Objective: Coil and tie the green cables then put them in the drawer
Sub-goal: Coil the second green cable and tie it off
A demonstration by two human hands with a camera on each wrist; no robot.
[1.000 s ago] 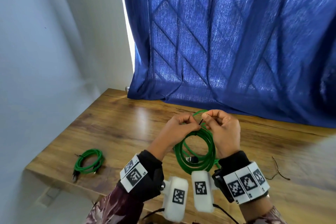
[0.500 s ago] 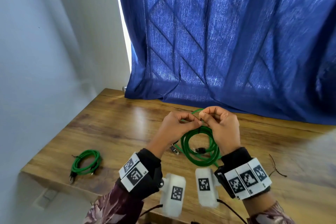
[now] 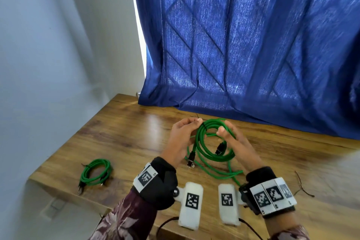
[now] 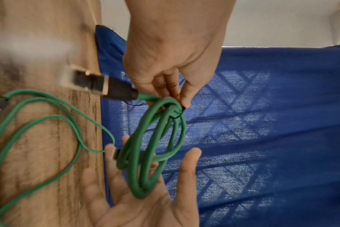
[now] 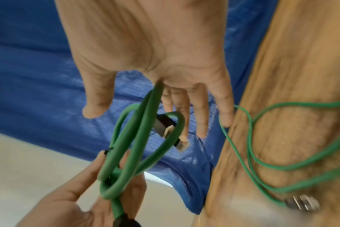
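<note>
with a black twist tie (image 4: pixel 180 112) around the held green cable coil (image 3: pixel 211 142), left hand (image 3: pixel 181 138) pinches at the tie, right hand (image 3: pixel 235 140) spread, supporting. tying looks done; next, drawer, unseen.

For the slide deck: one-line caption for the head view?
Left hand pinches the tied green cable coil above the wooden table; right hand open beside it; second tied coil lies left.

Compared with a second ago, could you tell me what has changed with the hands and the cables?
The right hand has let go of the tie and opened, fingers straight against the coil. The left hand still pinches the coil at the black tie, and both hands have moved apart. The tied coil near the table edge and the loose thin cable stayed put.
</note>
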